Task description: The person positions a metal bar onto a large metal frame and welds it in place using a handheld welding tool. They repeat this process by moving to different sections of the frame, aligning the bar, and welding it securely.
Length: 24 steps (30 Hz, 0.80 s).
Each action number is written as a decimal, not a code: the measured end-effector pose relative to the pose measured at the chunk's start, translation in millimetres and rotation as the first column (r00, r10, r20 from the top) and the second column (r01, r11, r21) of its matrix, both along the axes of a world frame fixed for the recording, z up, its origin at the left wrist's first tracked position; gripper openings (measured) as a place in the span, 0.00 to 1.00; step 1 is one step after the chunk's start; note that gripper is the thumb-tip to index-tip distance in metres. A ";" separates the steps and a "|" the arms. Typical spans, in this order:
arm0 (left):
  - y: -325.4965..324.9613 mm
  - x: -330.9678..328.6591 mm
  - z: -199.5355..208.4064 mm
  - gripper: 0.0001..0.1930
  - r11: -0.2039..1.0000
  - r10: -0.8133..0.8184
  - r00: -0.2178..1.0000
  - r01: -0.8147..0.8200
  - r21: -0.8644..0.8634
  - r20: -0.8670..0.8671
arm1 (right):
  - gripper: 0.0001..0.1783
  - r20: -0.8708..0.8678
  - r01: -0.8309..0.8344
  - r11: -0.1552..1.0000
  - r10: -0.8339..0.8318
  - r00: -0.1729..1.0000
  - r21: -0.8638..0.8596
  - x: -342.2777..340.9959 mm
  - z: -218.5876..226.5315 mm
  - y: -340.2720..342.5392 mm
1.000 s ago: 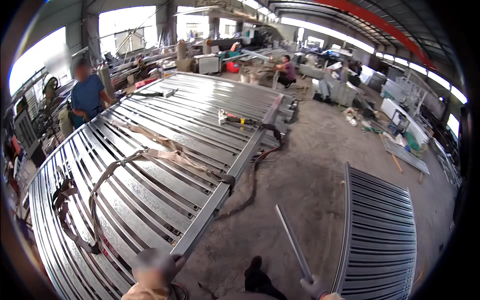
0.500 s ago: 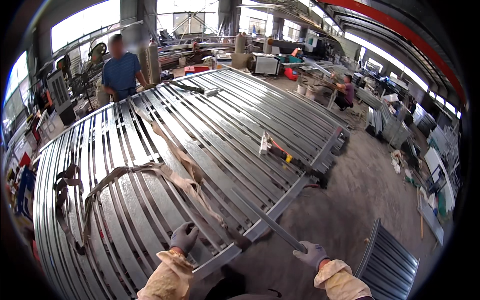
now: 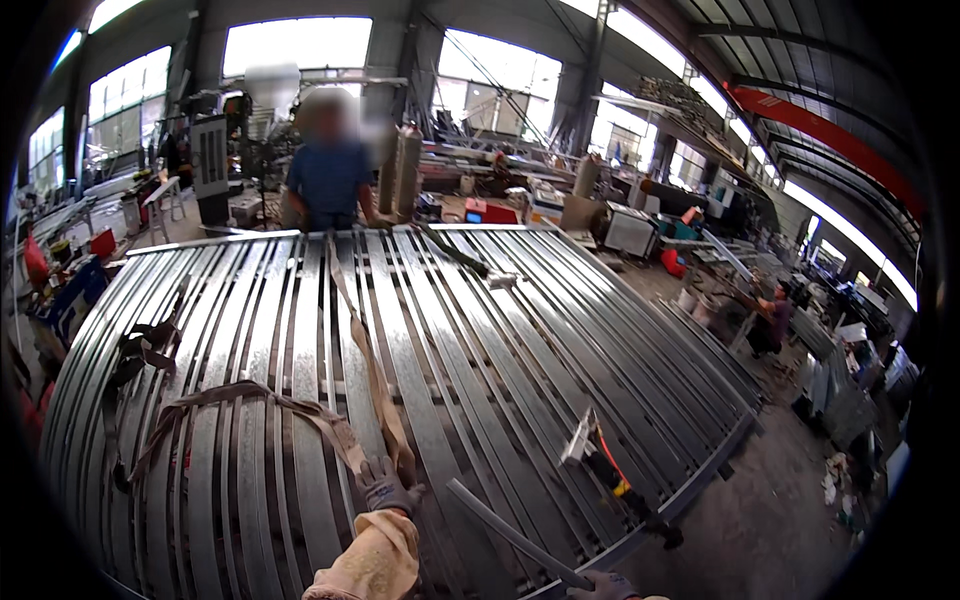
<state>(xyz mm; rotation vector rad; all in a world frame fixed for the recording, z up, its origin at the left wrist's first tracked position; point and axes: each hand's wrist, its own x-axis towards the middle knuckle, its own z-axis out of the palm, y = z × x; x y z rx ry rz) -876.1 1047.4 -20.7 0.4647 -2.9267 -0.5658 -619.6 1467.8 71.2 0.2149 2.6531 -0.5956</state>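
Note:
Frayed beige webbing strap (image 3: 262,390) lies in a loop across a wide rack of parallel galvanized metal slats (image 3: 312,450). My left hand (image 3: 387,486), in a grey glove, is on the strap where its two runs meet, its fingers bent around it. At the lower edge my gloved right hand (image 3: 605,585) is closed on one end of a long narrow metal bar (image 3: 510,532). The bar slants up and left over the slats. Part of the right hand is cut off by the picture's edge.
A power tool with an orange-red cord (image 3: 605,465) lies on the slats at right. A dark strap (image 3: 140,350) bunches at left, and a dark-handled tool (image 3: 470,262) rests at the far side. A person in blue (image 3: 330,185) stands behind the rack; another (image 3: 772,318) crouches far right.
My view has swung up and to the right side's expense, showing more rack. My left hand has reached forward onto the strap. The right hand, still holding the bar, has dropped toward the lower edge.

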 end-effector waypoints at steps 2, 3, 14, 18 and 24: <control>-2.7 -15.2 -12.8 0.55 0.997 0.080 0.996 -0.079 -0.021 0.046 | 0.33 -0.156 -0.117 0.989 0.102 0.982 -0.089 -35.7 -8.1 15.7; -0.6 -27.8 -1.2 0.54 0.996 0.088 0.983 -0.084 -0.032 0.164 | 0.32 -0.110 -0.080 0.971 0.056 0.992 -0.224 -52.5 4.0 18.3; -11.4 -28.7 6.9 0.17 0.935 0.148 0.896 0.012 0.355 -0.418 | 0.36 0.019 -0.350 0.919 0.359 0.933 -0.183 -207.9 -5.0 49.1; -12.9 -36.0 42.5 0.17 0.633 0.261 0.880 0.153 0.758 -0.396 | 0.31 -0.051 -0.433 0.881 0.432 0.900 -0.189 -242.8 0.1 39.2; -24.3 -39.8 44.1 0.20 0.415 0.290 0.857 0.289 0.863 -0.426 | 0.27 -0.123 -0.517 0.850 0.505 0.854 -0.097 -280.5 47.4 -13.4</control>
